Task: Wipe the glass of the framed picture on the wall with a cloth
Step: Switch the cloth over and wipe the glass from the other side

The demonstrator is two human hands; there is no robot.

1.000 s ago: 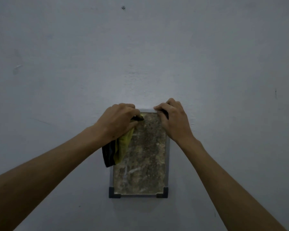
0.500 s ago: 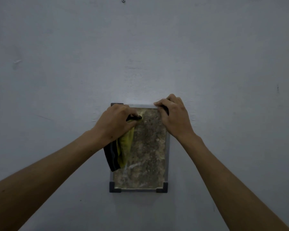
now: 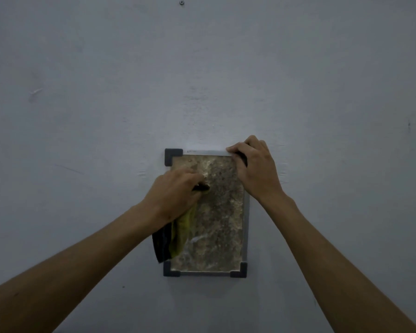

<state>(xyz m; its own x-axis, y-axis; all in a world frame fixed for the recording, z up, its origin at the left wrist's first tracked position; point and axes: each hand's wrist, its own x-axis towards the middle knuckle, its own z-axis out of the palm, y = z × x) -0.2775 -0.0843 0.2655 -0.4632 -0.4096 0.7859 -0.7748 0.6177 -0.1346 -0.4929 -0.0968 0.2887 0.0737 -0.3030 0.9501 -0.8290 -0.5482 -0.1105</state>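
A small framed picture (image 3: 222, 212) with a grey frame, dark corner pieces and mottled brown glass hangs on the wall. My left hand (image 3: 175, 192) presses a yellow-green and black cloth (image 3: 172, 239) against the left part of the glass, about a third of the way down. The cloth's loose end hangs below my wrist over the frame's left edge. My right hand (image 3: 255, 168) grips the frame's top right corner, fingers over its top edge.
The plain pale grey wall (image 3: 82, 116) fills the view. A small screw or nail (image 3: 181, 2) sits high above the picture. A few scuffs mark the wall at left and right.
My left hand has slid down the glass with the cloth, uncovering the frame's top left corner. My right hand stays on the top right corner.
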